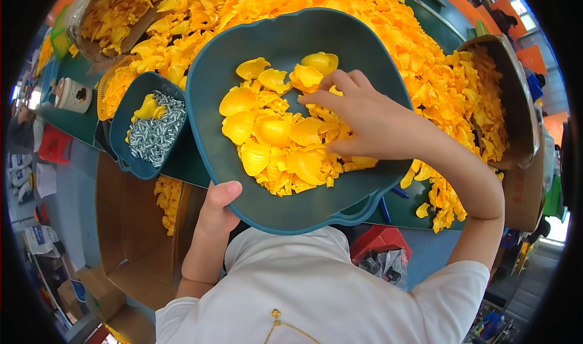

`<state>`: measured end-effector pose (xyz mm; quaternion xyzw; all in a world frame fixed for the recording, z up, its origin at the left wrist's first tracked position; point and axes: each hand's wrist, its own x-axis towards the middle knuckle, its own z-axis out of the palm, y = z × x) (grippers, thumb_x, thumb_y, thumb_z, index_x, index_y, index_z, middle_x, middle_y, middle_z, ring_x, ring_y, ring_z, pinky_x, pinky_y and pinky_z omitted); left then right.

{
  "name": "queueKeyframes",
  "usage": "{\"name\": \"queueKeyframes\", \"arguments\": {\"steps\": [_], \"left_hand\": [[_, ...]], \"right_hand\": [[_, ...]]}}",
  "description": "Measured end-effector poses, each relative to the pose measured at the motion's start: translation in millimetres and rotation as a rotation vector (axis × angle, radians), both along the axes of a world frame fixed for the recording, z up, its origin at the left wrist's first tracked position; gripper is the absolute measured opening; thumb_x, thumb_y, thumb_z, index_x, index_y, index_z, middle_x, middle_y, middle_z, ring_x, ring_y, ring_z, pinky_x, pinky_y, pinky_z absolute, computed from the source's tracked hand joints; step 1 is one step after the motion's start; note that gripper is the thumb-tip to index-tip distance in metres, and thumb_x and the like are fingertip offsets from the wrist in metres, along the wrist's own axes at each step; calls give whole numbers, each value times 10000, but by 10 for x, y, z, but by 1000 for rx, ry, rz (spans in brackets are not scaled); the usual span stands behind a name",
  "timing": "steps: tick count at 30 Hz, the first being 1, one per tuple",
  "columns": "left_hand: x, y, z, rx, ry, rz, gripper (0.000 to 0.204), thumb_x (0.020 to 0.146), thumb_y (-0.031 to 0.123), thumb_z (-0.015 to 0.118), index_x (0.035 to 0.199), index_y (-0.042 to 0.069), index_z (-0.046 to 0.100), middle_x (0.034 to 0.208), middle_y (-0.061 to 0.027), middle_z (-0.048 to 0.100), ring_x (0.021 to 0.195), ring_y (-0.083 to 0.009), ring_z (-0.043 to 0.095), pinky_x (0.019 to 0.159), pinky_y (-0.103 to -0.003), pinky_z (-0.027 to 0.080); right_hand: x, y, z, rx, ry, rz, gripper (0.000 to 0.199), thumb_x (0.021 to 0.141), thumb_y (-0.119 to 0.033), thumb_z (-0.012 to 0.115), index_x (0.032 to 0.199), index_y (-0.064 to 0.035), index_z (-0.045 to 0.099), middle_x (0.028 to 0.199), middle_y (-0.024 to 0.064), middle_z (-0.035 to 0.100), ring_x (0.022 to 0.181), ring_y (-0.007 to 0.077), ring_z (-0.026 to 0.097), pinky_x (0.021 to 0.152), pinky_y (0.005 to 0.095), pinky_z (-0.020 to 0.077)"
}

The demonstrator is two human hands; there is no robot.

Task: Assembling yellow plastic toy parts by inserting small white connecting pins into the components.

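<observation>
A: Where did the big teal basin (340, 207) sit?

B: At the centre of the frame, tilted toward the person, its lower left rim pinched by the left hand (217, 207), thumb curled over the edge and the other fingers hidden beneath.

A: And inside it?

B: A heap of yellow plastic shells (276, 143), mostly in the middle and right half. The right hand (358, 122) lay on top of them, fingers spread and bent down into the pile; whether they gripped any piece, I could not tell.

A: What surrounded the basin?

B: Just to its left, a smaller teal tray (124, 159) held silver screws (156, 134) and a few yellow pieces. Behind, across the top of the frame, a large mound of yellow parts (413, 52) covered the green table (76, 122). A cardboard box (516, 101) stood at the right, an open brown box (130, 235) at lower left, and a white jar (73, 95) at upper left
</observation>
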<state>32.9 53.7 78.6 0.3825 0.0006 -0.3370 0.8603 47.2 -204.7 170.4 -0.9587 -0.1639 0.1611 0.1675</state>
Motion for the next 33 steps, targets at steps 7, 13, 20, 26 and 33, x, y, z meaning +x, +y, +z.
{"name": "queueKeyframes", "arguments": {"steps": [7, 13, 20, 26, 33], "left_hand": [[-30, -44, 60, 3, -1, -1, 752, 715, 265, 631, 1338, 1, 302, 1300, -125, 438, 1195, -244, 461, 974, -358, 421], [21, -63, 56, 60, -49, 8, 743, 725, 349, 630, 1317, 10, 337, 1289, -124, 457, 1171, -233, 482, 977, -344, 422], [45, -17, 26, 7, 2, 5, 770, 716, 268, 642, 1345, -3, 289, 1309, -132, 433, 1196, -248, 463, 981, -360, 416], [27, 23, -4, -4, 27, -37, 793, 712, 295, 658, 1347, -5, 289, 1317, -130, 426, 1201, -248, 456, 982, -356, 410], [66, 80, 14, 9, 23, -91, 794, 712, 293, 654, 1350, 0, 284, 1329, -126, 410, 1221, -244, 434, 996, -355, 395]], "right_hand": [[-61, 286, -127, -85, -229, 152, 441, 648, -240, 770, 1015, -101, 570, 914, 60, 603, 983, 263, 485, 835, 365, 399], [-29, 279, -186, -29, -161, 69, 377, 661, -215, 753, 976, -103, 578, 801, 31, 630, 900, 228, 528, 796, 353, 399], [203, 131, -3, 142, -223, -15, 153, 688, -164, 694, 769, -49, 635, 749, 58, 631, 777, 240, 559, 714, 361, 443], [492, 2, 107, 337, -211, -222, 211, 726, -148, 723, 845, -12, 613, 757, 41, 623, 666, 90, 596, 587, 234, 462], [361, 67, -106, 1116, 398, -542, 228, 783, -68, 667, 986, 6, 595, 932, 75, 635, 886, 132, 629, 797, 265, 491]]}}
